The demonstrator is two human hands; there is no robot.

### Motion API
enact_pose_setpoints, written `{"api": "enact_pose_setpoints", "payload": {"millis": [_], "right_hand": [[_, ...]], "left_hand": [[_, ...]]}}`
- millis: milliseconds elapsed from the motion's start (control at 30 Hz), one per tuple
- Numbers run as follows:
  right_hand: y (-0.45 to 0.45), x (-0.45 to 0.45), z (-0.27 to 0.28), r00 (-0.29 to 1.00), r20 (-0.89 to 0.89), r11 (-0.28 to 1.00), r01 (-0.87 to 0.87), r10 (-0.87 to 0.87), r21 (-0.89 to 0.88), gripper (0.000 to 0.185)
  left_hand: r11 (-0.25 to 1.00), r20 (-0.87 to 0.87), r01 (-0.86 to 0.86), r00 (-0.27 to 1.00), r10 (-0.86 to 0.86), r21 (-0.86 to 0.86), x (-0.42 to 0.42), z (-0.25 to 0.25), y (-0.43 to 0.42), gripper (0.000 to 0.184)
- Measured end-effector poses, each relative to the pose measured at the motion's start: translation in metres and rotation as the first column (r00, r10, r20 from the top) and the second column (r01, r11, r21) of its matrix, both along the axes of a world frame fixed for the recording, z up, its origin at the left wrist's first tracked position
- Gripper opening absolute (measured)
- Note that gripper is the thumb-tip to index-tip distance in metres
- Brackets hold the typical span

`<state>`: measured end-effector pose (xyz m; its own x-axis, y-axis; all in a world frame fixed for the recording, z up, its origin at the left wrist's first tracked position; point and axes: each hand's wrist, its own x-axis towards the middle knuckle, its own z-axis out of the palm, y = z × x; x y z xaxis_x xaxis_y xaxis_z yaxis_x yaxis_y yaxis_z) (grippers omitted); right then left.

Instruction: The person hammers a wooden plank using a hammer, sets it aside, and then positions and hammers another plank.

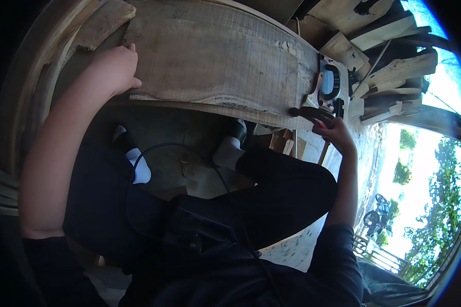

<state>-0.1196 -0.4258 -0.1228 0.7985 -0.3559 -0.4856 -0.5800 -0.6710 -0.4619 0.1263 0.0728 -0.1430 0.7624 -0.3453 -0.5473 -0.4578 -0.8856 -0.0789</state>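
Observation:
A wide, rough-grained wooden board (215, 61) lies across the view in front of me. At its left end is my left hand (120, 69), closed against the edge, with the thumb over the wood and most fingers hidden. My right hand (335, 134) is closed round a dark hammer (310, 112) beside the board's right end. The hammer's rounded head points left over the board's near corner, and some red shows by my fingers. Just beyond the hammer sits a blue and black object (329, 82), its kind unclear.
Stacked wood offcuts (394, 74) fill the far right. Another wood block (105, 23) lies by the board's left end. A black cable (176, 145) loops across my lap, above my feet. Outside on the right stands a motorbike (376, 215).

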Motion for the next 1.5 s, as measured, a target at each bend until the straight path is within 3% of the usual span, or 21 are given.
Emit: {"api": "enact_pose_setpoints", "payload": {"millis": [433,533,667,733,833,1033,1500], "right_hand": [[0.0,0.014,-0.009,0.988,0.12,0.995,0.089,-0.093,0.04,0.027],[0.0,0.02,-0.013,0.986,0.144,0.993,0.069,-0.083,0.099,0.026],[0.003,0.024,-0.013,0.986,0.157,0.997,0.05,-0.058,0.054,0.027],[0.008,0.029,-0.015,0.972,0.214,0.991,0.076,-0.1,0.114,0.028],[0.017,0.037,-0.014,0.975,0.206,0.996,0.085,-0.079,-0.021,0.029],[0.018,0.049,-0.019,0.948,0.279,0.986,0.129,-0.153,0.103,0.033],[0.029,0.084,-0.034,0.914,0.368,0.984,0.175,-0.173,0.028,0.037]], "left_hand": [[0.999,0.066,0.031,0.997,-0.029,-0.042,-0.004,-0.001,0.002,0.09],[1.0,-0.012,-0.022,1.0,0.022,-0.019,-0.002,0.003,0.0,0.093],[0.999,-0.012,-0.019,1.0,0.019,-0.027,0.0,0.0,0.003,0.092],[1.0,-0.009,-0.016,1.0,0.016,-0.023,-0.002,0.003,0.003,0.093],[0.999,-0.014,-0.03,0.999,0.03,-0.028,-0.003,0.003,0.003,0.093],[0.999,-0.018,-0.032,0.999,0.031,-0.036,-0.005,0.005,0.005,0.093],[0.999,-0.022,-0.017,1.0,0.016,-0.047,-0.003,0.001,0.008,0.093]]}}
